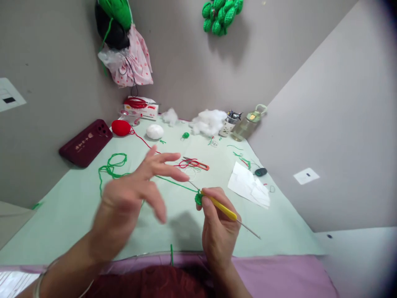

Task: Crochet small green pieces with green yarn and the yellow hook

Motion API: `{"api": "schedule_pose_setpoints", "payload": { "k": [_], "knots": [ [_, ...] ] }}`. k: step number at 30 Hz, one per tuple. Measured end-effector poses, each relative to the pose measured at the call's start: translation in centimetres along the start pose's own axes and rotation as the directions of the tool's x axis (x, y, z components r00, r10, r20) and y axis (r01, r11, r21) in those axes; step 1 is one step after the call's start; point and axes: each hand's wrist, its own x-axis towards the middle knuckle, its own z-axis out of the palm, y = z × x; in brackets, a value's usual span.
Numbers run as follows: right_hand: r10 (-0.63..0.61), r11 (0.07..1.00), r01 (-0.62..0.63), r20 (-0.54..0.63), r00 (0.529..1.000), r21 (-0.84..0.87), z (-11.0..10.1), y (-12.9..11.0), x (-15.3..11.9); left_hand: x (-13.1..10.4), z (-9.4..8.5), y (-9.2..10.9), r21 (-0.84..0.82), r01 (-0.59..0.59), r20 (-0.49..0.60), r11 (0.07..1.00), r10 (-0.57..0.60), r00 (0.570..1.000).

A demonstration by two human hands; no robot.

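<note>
My right hand point(220, 231) grips a crochet hook point(228, 210) with a yellow handle and thin metal ends. A small green crocheted piece point(198, 199) is pinched at its fingertips, by the hook's upper shaft. From that piece a strand of green yarn point(176, 183) runs left, passing behind my left hand point(130, 194). That hand hovers over the table with its fingers spread, slightly blurred, and nothing shows in its grasp. Loose green yarn point(113, 169) lies in loops to its left.
Scissors point(198, 164) with orange handles lie beyond my hands among red yarn. White paper point(248, 184) is at right. Farther back are a red yarn ball point(120, 128), a white ball point(154, 132), fluffy stuffing point(209, 121) and a bottle point(248, 124). A maroon phone point(86, 143) leans at left.
</note>
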Motion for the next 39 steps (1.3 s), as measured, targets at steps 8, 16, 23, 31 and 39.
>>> {"api": "schedule_pose_setpoints", "payload": {
  "k": [8, 16, 23, 31, 39],
  "knots": [
    [-0.179, 0.97, 0.175, -0.007, 0.984, -0.168, 0.2, 0.2, -0.9, -0.1, 3.9, -5.2, -0.163, 0.16, 0.149, 0.974, -0.136, 0.979],
    [0.241, 0.969, -0.243, 0.042, 0.97, 0.056, -0.1, 1.1, 0.0, 0.0, 4.5, -5.5, -0.413, 0.3, 0.131, 0.86, -0.27, 0.954],
    [0.298, 0.951, -0.305, 0.125, 0.946, 0.045, -0.5, 0.9, 0.8, -0.2, 3.8, -5.7, -0.311, 0.28, 0.096, 0.908, -0.263, 0.96],
    [0.333, 0.936, -0.335, 0.04, 0.942, 0.107, 0.3, 2.0, -0.1, -0.4, 4.3, -5.7, -0.616, 0.426, 0.196, 0.663, -0.395, 0.898],
    [0.163, 0.985, -0.158, 0.073, 0.984, -0.073, -0.3, 2.1, -0.6, -0.4, 4.2, -5.6, -0.619, 0.38, 0.187, 0.688, -0.341, 0.921]
  ]
}}
